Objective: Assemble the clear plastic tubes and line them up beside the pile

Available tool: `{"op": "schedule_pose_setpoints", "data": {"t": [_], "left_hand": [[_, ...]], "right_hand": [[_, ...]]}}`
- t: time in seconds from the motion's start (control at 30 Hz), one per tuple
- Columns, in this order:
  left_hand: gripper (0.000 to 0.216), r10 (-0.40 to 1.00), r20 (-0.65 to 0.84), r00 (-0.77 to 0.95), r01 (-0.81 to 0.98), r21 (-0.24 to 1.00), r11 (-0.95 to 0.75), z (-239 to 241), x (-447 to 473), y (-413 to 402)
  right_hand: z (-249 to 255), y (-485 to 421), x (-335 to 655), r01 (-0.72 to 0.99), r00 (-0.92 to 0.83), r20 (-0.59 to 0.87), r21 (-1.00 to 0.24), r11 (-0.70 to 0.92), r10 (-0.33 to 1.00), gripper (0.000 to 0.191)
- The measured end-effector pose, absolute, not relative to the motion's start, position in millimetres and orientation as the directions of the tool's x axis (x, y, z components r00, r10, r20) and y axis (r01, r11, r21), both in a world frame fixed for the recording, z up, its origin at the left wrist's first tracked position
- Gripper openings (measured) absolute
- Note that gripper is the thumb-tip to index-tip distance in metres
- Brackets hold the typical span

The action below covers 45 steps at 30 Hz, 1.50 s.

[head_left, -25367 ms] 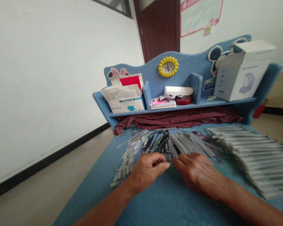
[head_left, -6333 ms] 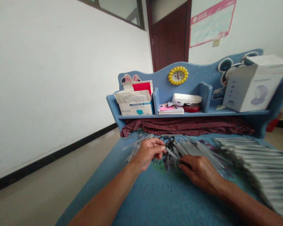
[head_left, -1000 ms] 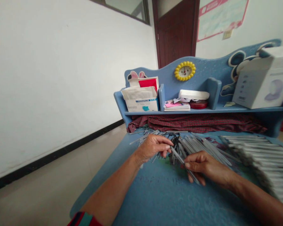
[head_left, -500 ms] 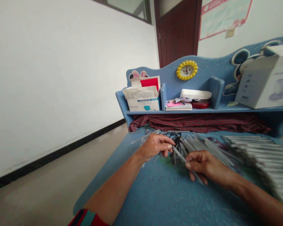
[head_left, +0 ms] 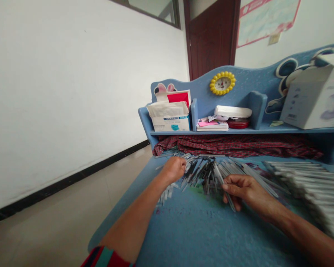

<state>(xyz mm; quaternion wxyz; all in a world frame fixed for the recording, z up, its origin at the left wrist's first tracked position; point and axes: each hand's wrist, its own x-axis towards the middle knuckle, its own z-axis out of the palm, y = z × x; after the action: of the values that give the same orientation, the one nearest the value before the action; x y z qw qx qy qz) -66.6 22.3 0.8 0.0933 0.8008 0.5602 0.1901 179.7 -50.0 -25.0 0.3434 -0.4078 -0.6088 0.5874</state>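
Observation:
On the blue desk (head_left: 195,230) lies a spread of thin grey tubes and dark thin parts (head_left: 206,172). My left hand (head_left: 174,168) reaches into the left side of that pile, fingers curled down among small grey pieces. Whether it grips one is hidden. My right hand (head_left: 243,189) is closed in a pinch on one grey tube (head_left: 224,185), which slants from the pile down past my fingers. A neat row of longer grey tubes (head_left: 306,185) lies to the right of my right hand.
A blue shelf (head_left: 239,130) at the back of the desk carries a box of masks (head_left: 169,118), papers, a red tin and a white carton (head_left: 314,100). Red checked cloth (head_left: 239,144) lies under it. A yellow clock (head_left: 222,83) hangs above. White wall and floor are left.
My left hand has let go of the tube's far end and moved left and away into the pile. My right hand has kept the tube and shifted slightly right.

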Motion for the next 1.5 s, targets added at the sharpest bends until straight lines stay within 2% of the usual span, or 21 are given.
{"op": "schedule_pose_setpoints", "data": {"t": [0.27,0.6,1.03,1.5], "left_hand": [[0.016,0.948,0.126,0.294,0.927,0.204,-0.314,-4.6,-68.7,24.3],[0.016,0.944,0.048,0.328,0.936,0.118,-0.331,-7.8,-70.8,26.7],[0.02,0.942,0.073,0.328,0.939,0.085,-0.333,-5.2,-62.6,21.5],[0.017,0.957,0.11,0.27,0.951,0.124,-0.282,-9.6,-59.7,20.9]], "right_hand": [[-24.9,-50.9,179.6,0.093,-0.431,-0.062,-0.995,-0.024,0.9,0.03],[-25.3,-51.0,178.5,0.096,-0.435,-0.073,-0.995,-0.035,0.897,0.032],[-29.7,-51.1,178.9,0.077,-0.444,-0.053,-0.997,-0.021,0.894,0.029],[-34.4,-48.2,179.0,0.096,-0.454,-0.051,-0.995,-0.007,0.89,0.03]]}}
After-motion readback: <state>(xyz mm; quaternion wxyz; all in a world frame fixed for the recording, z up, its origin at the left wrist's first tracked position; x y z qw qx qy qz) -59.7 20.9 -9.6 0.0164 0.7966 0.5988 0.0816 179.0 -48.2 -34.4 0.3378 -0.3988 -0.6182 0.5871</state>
